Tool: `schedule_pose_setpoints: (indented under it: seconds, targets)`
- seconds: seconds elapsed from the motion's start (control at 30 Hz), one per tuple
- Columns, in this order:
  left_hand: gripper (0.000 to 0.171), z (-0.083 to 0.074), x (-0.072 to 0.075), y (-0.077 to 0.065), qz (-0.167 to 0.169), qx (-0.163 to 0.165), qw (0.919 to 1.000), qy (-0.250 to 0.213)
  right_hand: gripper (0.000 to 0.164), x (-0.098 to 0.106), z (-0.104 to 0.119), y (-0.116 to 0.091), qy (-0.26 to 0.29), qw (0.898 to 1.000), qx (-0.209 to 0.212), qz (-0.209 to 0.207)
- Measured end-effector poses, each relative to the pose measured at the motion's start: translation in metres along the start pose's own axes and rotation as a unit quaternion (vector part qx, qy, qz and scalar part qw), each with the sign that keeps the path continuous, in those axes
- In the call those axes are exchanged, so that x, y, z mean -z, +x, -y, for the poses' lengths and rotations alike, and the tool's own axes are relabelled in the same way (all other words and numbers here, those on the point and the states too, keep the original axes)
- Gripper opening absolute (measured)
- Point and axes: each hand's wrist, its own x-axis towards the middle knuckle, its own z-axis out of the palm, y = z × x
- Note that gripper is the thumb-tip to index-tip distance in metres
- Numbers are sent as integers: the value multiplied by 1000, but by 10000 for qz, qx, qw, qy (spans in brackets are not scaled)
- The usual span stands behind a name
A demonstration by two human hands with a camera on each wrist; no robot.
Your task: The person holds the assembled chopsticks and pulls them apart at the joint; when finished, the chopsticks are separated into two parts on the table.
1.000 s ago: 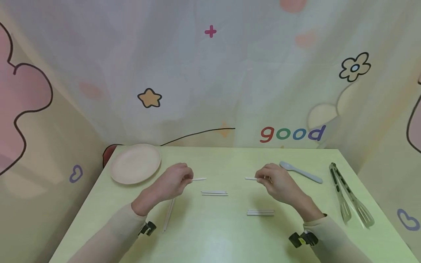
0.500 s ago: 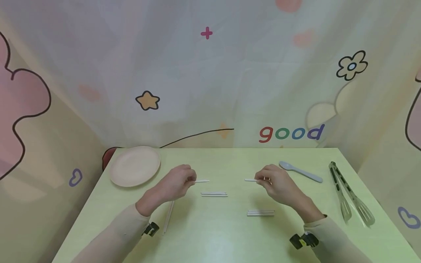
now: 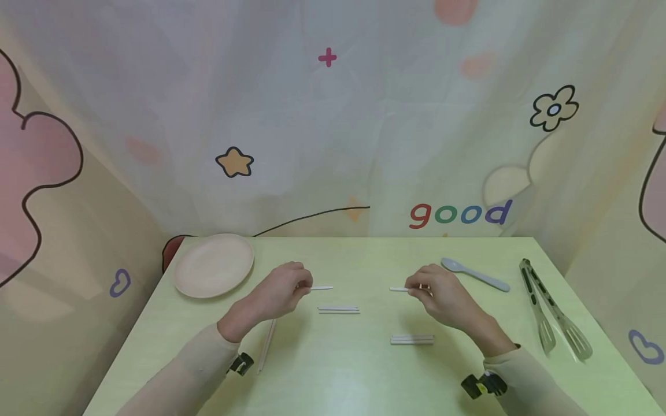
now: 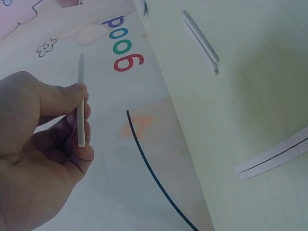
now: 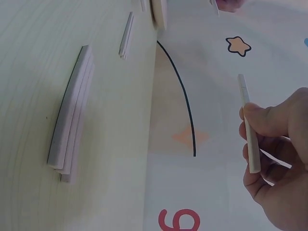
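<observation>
My left hand (image 3: 281, 290) pinches a short white stick (image 4: 81, 122) between thumb and fingers, its free end (image 3: 324, 288) pointing right. Opposite it, my right hand (image 3: 441, 293) pinches another white stick (image 5: 253, 149), whose end (image 3: 398, 289) points left. A wide gap separates the two held sticks, both raised above the table. Below and between the hands lies a small bundle of white sticks (image 3: 339, 312). Nearer the front right lies a second bundle (image 3: 412, 342), its sticks side by side. More white sticks (image 3: 266, 348) lie slanted beside the left forearm, partly hidden by that hand.
A pale pink plate (image 3: 213, 267) sits at the table's back left. Behind the right hand is a light blue spoon (image 3: 476, 274). Metal tongs (image 3: 546, 312) with slotted ends lie at the far right. A printed cloth (image 3: 291, 115) hangs behind the pale green table (image 3: 343, 375).
My left hand has shifted slightly right with its stick, narrowing the gap. The right hand stays nearly in place, and the head view has tilted a little.
</observation>
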Motion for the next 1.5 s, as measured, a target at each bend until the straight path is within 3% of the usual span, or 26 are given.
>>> schedule_pose_setpoints:
  seconds: [0.43,0.93,1.5]
  targets:
    - [8,-3,-8,2,4,129,9999,66,17,-4,-2,-6,72,9999,78,-46]
    - [10,-2,-13,9,61,91,9999,-43,14,-5,-1,-5,36,9996,-191,185]
    - [10,1,-23,17,74,-11,10000,-4,13,-11,-8,-14,-4,9997,116,203]
